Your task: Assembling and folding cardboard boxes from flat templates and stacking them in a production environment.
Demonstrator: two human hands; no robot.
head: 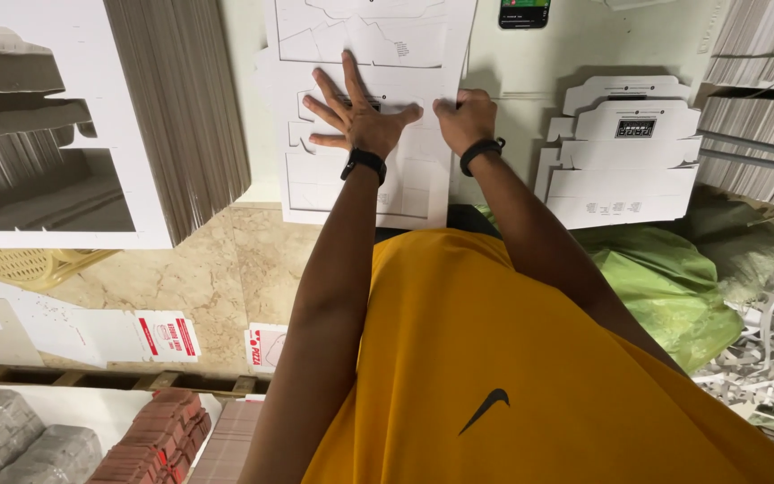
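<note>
Top of white die-cut cardboard sheet (365,170) cut off at 12 o'clock; fingertips of right hand (465,119) hidden, fist clenched on sheet's right edge, exact grip unclear. Left hand (357,115) flat, fingers splayed, pressing sheet at centre. Stack of flat punched box blanks (624,152) at 2 o'clock; shredded paper scraps (768,350) at 4 o'clock, partly cropped.

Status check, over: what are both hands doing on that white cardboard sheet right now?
Left hand flat, fingers spread, pressing white die-cut sheet. Right hand curled at the sheet's right edge. Stack of cut blanks right, clear of both.
</note>
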